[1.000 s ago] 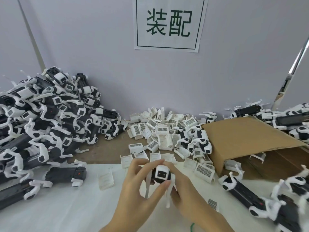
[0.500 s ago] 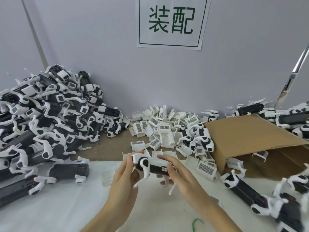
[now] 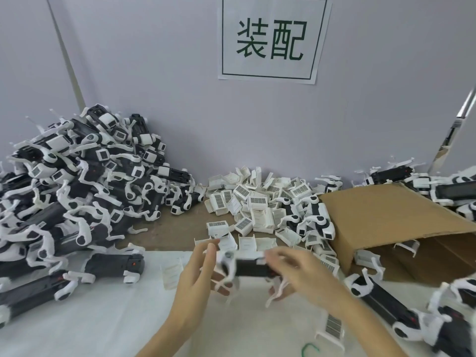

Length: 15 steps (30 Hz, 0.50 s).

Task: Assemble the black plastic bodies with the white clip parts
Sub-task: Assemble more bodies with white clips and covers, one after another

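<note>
Lilac wall and a white-covered table [image 3: 77, 318] frame the work. At the table's left edge sits a big heap of finished black-and-white units [image 3: 77, 191]; loose white ribbed plastic clips [image 3: 257, 210] lie mid-back. Left hand [image 3: 198, 276] and right hand [image 3: 306, 274] grip one black plastic body [image 3: 251, 267] above the near middle, so plenty seems left.

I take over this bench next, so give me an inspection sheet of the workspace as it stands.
Surface: white sheet over a brown table.
Job's things: black body with white end parts held above the sheet; loose white clips heaped at the wall.
Clutter: big pile of black-and-white units on the left; more on the right; tipped cardboard box; green loop.
Hands: left hand and right hand both hold the body, blurred.
Cables: nothing seen.
Surroundings: wall sign reading 装配.
</note>
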### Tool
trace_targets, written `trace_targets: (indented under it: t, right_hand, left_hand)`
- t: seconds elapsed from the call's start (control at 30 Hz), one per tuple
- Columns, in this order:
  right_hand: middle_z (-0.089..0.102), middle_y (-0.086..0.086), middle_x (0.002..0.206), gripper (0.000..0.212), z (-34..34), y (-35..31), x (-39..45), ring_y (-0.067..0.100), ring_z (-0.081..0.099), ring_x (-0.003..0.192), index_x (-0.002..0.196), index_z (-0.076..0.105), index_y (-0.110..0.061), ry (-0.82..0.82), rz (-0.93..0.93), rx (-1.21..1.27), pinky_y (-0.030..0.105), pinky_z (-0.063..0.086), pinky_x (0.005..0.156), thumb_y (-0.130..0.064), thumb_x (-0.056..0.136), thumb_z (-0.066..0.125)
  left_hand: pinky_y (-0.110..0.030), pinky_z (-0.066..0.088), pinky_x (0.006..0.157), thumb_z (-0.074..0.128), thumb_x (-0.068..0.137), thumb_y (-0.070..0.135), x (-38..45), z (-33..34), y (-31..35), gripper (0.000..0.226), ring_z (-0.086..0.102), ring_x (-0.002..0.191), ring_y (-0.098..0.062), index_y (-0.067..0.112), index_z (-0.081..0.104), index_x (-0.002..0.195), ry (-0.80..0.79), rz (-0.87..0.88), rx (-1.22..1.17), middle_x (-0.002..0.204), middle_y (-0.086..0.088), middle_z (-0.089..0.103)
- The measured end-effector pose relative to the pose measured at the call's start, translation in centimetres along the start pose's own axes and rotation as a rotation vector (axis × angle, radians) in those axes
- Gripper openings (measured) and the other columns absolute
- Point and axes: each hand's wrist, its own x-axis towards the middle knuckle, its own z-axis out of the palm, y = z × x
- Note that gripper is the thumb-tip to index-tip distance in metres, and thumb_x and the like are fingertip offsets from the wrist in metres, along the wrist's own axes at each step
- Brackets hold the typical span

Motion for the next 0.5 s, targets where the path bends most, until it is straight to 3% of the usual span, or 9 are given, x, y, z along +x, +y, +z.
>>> trace_targets:
  t: [0.1,0.17,0.23,0.3,0.4,0.5]
  right_hand:
    - [0.071,0.032,0.115,0.048,-4.9,-1.4,1.3,0.039,0.076,0.093,0.131,0.063,-0.001,0.142,0.063,0.616,0.045,0.066,0.073,-0.038,0.101,0.059]
    - [0.059,0.036,0.137,0.051,-8.5,-2.3,1.6,0.047,0.067,0.119,0.148,0.045,-0.003,0.213,-0.104,1.174,0.049,0.061,0.093,-0.03,0.105,0.05]
    - [0.047,0.044,0.144,0.067,-10.5,-2.3,1.7,0.057,0.053,0.132,0.156,0.024,0.004,0.188,-0.169,1.466,0.058,0.045,0.112,-0.039,0.108,0.041]
    - [0.049,0.042,0.145,0.073,-10.4,-1.4,1.6,0.057,0.052,0.133,0.157,0.021,0.004,0.164,-0.084,1.307,0.062,0.038,0.114,-0.047,0.108,0.04]
    - [0.06,0.027,0.142,0.063,-8.0,0.4,0.6,0.041,0.062,0.13,0.149,0.049,-0.002,0.136,0.02,1.086,0.054,0.053,0.106,-0.048,0.105,0.048]
    - [0.073,0.017,0.119,0.053,-5.7,1.7,-0.9,0.028,0.075,0.101,0.132,0.069,-0.001,0.176,0.085,1.152,0.042,0.064,0.08,-0.041,0.1,0.055]
  left_hand:
    - [-0.037,0.062,0.068,0.049,0.104,0.058,0.4,-0.4,-0.3,0.035,0.066,0.094,-0.016,0.032,0.066,0.121,0.051,0.108,0.102,0.098,0.011,0.07]
    - [-0.032,0.058,0.073,0.057,0.108,0.038,0.9,-0.8,-0.6,0.011,0.063,0.095,-0.01,0.033,0.065,0.114,0.101,0.181,0.258,0.098,0.015,0.067]
    - [-0.026,0.051,0.079,0.064,0.105,0.021,1.5,-1.3,-0.9,0.014,0.06,0.099,-0.012,0.033,0.063,0.111,0.157,0.276,0.483,0.102,0.015,0.063]
    - [-0.032,0.048,0.087,0.07,0.098,0.011,2.6,-2.4,-0.7,0.019,0.053,0.105,-0.021,0.024,0.066,0.111,0.235,0.466,0.785,0.111,0.006,0.058]
    - [-0.048,0.051,0.081,0.073,0.09,0.006,4.8,-5.5,-0.3,0.008,0.054,0.101,-0.038,0.008,0.069,0.096,0.318,0.656,1.283,0.111,-0.016,0.06]
    - [-0.052,0.05,0.073,0.086,0.08,0.016,6.1,-9.0,-0.2,0.023,0.062,0.085,-0.042,0.001,0.07,0.085,0.371,0.391,1.648,0.09,-0.025,0.065]
